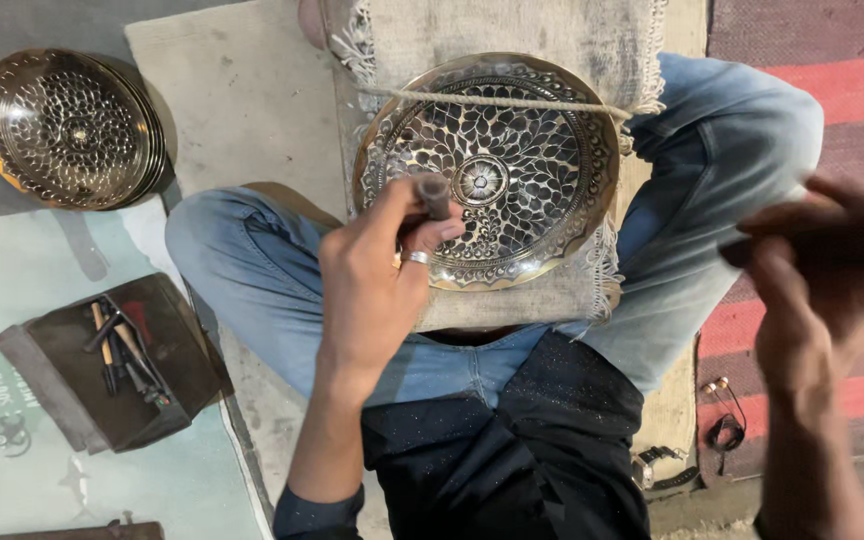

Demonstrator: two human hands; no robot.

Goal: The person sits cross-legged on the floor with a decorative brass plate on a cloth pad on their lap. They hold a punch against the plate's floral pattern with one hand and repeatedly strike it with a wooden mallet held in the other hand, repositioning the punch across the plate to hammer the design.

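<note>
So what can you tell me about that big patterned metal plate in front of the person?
The plate is round, shiny brass-coloured metal, cut with a dark leaf-like pattern around a central rosette, inside an ornate border band. It lies tilted on burlap cloth between the person's knees, with a rope stretched across its upper part. The left hand holds a punch-like tool with its tip on the plate's lower middle.
</note>
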